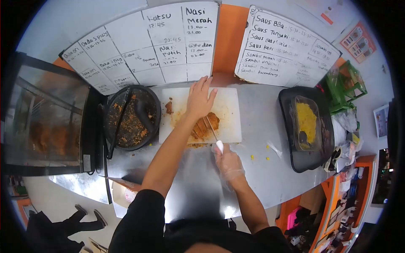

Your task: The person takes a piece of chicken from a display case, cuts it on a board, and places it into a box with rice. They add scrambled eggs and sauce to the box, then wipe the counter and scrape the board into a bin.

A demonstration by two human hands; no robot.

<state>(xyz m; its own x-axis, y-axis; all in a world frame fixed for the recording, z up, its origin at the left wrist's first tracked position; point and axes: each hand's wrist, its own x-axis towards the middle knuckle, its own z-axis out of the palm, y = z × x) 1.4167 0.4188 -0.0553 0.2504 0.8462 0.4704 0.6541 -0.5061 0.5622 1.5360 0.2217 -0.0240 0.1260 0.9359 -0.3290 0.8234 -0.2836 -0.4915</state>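
Note:
On the white cutting board [230, 101] lies a browned, breaded cutlet [214, 119], partly cut into strips. My right hand [230, 163], in a clear plastic glove, is closed around the white handle of a knife [218, 145]. The blade lies across the cutlet, pointing up and to the left. Just beyond the cutlet, my left hand [201, 99] is stretched out over the board with its fingers apart and holds nothing. Its wrist and forearm cover part of the meat, so whether the palm touches anything cannot be made out. Brown crumbs are scattered about the board.
Left of the board stands a round black pan [131, 118] with crumbs and black tongs [120, 122]. Further left is a glass-fronted warming cabinet [46, 118]. To the right, a black tray [289, 126] holds a container of yellow food [307, 122]. Whiteboards [287, 46] line the back.

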